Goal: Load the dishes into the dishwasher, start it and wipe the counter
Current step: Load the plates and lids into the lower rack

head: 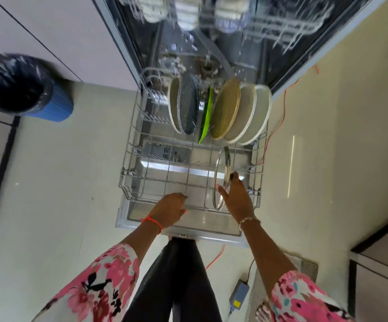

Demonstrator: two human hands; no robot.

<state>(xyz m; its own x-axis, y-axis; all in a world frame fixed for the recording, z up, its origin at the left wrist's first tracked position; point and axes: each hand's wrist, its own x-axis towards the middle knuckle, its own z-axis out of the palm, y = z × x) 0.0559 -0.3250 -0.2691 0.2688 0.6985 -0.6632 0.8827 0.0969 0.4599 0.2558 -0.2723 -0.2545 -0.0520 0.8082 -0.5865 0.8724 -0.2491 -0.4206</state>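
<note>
**Glass lid held on edge in the lower rack**

The dishwasher stands open, its door folded down flat and the lower rack pulled out over it. The right hand pinches the glass lid by its metal rim, thumb on the near face and fingers over the far side. The lid stands upright on edge in the near right part of the rack, between the wires. The left hand is at the rack's front rail, with its fingers bent over the wire and the thumb below, so it appears to grip the rail.

Along the far side of the rack a row of plates stands on edge, close together. From the left they are a cream plate, a dark speckled plate, a thin green plate, a tan woven-look plate, a beige plate and a white plate. The near left part of the rack holds no dishes. Above, the upper rack carries pale cups or bowls, too blurred to tell which.

On the floor to the left sits a blue bin with a black liner. An orange cable runs along the right of the dishwasher, and a grey power adapter lies beside a mat.
</note>
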